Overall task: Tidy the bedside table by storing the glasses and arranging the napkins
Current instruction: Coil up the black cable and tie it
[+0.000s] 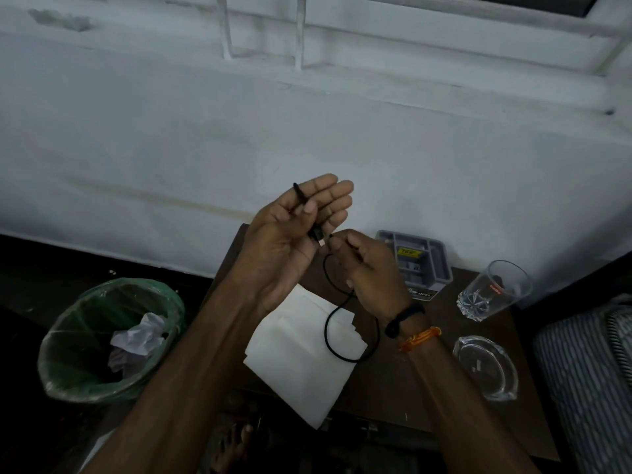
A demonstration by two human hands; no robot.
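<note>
While white napkins lie flat on the dark worktop, a black cord loops above them. Right hand pinches the cord; left hand, palm up with fingers nearly straight, holds its plug under the thumb. Farther right stand a glass ashtray and a drinking glass.

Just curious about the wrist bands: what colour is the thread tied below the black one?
Orange thread, on the right wrist, seen best in the head view.
</note>
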